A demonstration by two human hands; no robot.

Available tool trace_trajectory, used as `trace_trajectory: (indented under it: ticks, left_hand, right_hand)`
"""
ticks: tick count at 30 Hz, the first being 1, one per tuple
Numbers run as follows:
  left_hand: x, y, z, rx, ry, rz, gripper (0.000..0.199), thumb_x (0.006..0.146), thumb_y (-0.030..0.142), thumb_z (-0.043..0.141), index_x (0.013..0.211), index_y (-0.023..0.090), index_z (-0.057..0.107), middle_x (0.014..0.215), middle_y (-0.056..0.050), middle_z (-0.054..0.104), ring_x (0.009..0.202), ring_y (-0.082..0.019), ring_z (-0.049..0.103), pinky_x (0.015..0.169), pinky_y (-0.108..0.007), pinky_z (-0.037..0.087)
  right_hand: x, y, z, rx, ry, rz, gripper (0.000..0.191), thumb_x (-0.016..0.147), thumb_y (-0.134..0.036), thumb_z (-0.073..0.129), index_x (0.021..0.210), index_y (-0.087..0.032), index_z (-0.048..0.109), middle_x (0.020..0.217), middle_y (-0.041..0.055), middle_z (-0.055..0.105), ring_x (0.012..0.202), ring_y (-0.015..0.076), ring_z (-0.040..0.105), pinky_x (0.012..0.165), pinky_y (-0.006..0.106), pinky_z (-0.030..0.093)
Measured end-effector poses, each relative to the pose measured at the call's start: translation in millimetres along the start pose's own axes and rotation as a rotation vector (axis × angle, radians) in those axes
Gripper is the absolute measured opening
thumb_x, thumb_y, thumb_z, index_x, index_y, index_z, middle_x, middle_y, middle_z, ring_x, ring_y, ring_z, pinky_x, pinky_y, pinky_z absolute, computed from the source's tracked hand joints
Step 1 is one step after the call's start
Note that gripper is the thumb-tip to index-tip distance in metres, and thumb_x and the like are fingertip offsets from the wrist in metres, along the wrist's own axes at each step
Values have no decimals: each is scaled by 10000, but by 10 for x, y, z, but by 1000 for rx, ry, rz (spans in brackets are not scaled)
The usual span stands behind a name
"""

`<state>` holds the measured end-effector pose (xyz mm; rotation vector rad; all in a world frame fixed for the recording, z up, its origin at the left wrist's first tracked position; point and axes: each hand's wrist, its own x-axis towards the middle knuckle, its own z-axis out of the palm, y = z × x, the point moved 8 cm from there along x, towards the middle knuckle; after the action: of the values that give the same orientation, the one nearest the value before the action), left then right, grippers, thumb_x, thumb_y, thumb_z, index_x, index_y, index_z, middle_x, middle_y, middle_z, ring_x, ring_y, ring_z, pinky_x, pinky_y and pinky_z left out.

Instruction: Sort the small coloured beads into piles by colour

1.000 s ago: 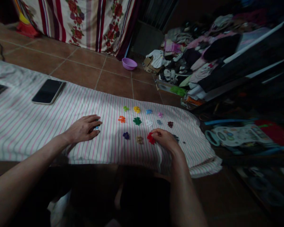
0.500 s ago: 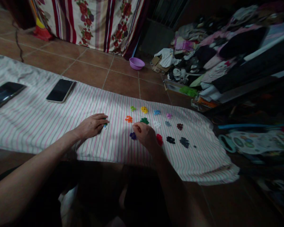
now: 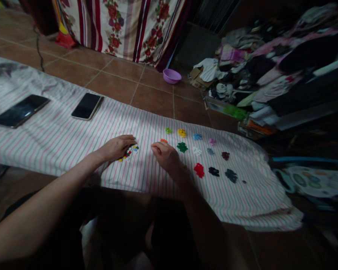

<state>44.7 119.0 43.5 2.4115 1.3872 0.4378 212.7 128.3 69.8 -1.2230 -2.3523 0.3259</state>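
My left hand (image 3: pixel 118 147) lies palm down on the striped cloth (image 3: pixel 141 127), its fingers stretched over the edge of a mixed pile of small coloured pieces (image 3: pixel 129 153). To the right, my right hand (image 3: pixel 163 153) is closed, fingertips pinched; whatever they hold is too small to make out. It partly covers the orange pieces (image 3: pixel 163 141). Sorted little heaps lie beyond it: light green (image 3: pixel 168 130), yellow (image 3: pixel 181 132), blue (image 3: pixel 197 137), dark green (image 3: pixel 182 147), white (image 3: pixel 197 150), red (image 3: pixel 199 170) and black (image 3: pixel 213 171), among several others.
Two dark-screened devices, a larger one (image 3: pixel 20 110) and a phone (image 3: pixel 87 106), rest on the cloth at the left. A purple basin (image 3: pixel 172 76) stands on the tiled floor. Clothes (image 3: pixel 210 69) are heaped at the back right.
My right hand has moved left, from near the dark blue pieces toward the mixed pile. More of that pile shows beside my left hand. The view has shifted, so the scene sits further right.
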Motion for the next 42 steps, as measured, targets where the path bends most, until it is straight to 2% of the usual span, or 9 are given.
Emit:
trace_trajectory:
  ticks: [6, 10, 12, 15, 18, 22, 28, 35, 42]
  left_hand:
    - [-19, -7, -48, 1, -10, -3, 454, 853, 117, 368, 1232, 203, 602, 1335, -53, 591, 1254, -148, 528, 1071, -312, 431]
    - [2, 10, -47, 29, -8, 7, 452, 840, 117, 383, 1220, 205, 612, 1312, -53, 607, 1219, -158, 553, 1052, -322, 451]
    - [13, 12, -40, 53, -6, 7, 450, 836, 121, 389, 1217, 196, 615, 1299, -61, 614, 1209, -165, 558, 1040, -326, 460]
    - [21, 17, -47, 74, 15, 13, 432, 847, 146, 397, 1214, 203, 617, 1272, -56, 629, 1182, -162, 569, 1024, -323, 468]
    - [26, 24, -54, 77, 28, 25, 401, 871, 187, 399, 1203, 211, 622, 1250, -50, 638, 1165, -155, 575, 1025, -317, 461]
    - [35, 18, -46, 68, 19, 22, 392, 883, 204, 391, 1197, 204, 625, 1250, -56, 637, 1167, -157, 574, 1025, -313, 457]
    - [35, 0, -29, 66, 11, 14, 387, 896, 235, 386, 1196, 199, 628, 1263, -61, 634, 1177, -164, 569, 1038, -329, 451]
    - [40, 18, -38, 81, 12, 14, 394, 891, 225, 384, 1196, 208, 633, 1249, -55, 641, 1166, -164, 574, 1036, -326, 456]
    - [60, 37, -34, 79, -21, -4, 405, 894, 217, 376, 1208, 154, 625, 1255, -97, 632, 1176, -188, 568, 1041, -342, 446]
  right_hand:
    - [-74, 398, -377, 63, 139, 161, 227, 891, -238, 450, 857, -192, 669, 887, 65, 717, 849, 193, 656, 816, 300, 484]
    - [-161, 554, -477, 83, 155, 260, 215, 873, -257, 481, 876, -203, 688, 862, 46, 727, 798, 182, 666, 768, 292, 497]
    - [-169, 483, -432, 133, 104, 181, 202, 871, -243, 500, 887, -201, 697, 883, 48, 729, 818, 180, 666, 769, 294, 497]
    - [-205, 280, -280, 175, -51, -6, 145, 851, -216, 570, 898, -206, 707, 918, 51, 725, 885, 191, 655, 824, 327, 486]
    - [-290, 178, -142, 113, -177, -88, 118, 818, -180, 626, 894, -209, 711, 900, 49, 712, 894, 203, 633, 853, 364, 469]
    - [-368, 201, -117, 116, -227, -78, 123, 841, -153, 594, 893, -196, 697, 877, 46, 690, 863, 187, 619, 830, 347, 473]
    - [-447, 416, -344, 73, -177, 90, 250, 820, -248, 656, 1066, -207, 651, 1016, 68, 631, 871, 189, 602, 773, 323, 495]
    - [-608, 456, -167, -28, -292, 137, 405, 761, -124, 652, 1151, -224, 616, 1008, 46, 549, 801, 155, 571, 768, 316, 501]
    - [-535, 263, -69, 88, -331, 67, 284, 813, -120, 622, 1086, -198, 636, 1017, 51, 540, 846, 158, 574, 794, 313, 506]
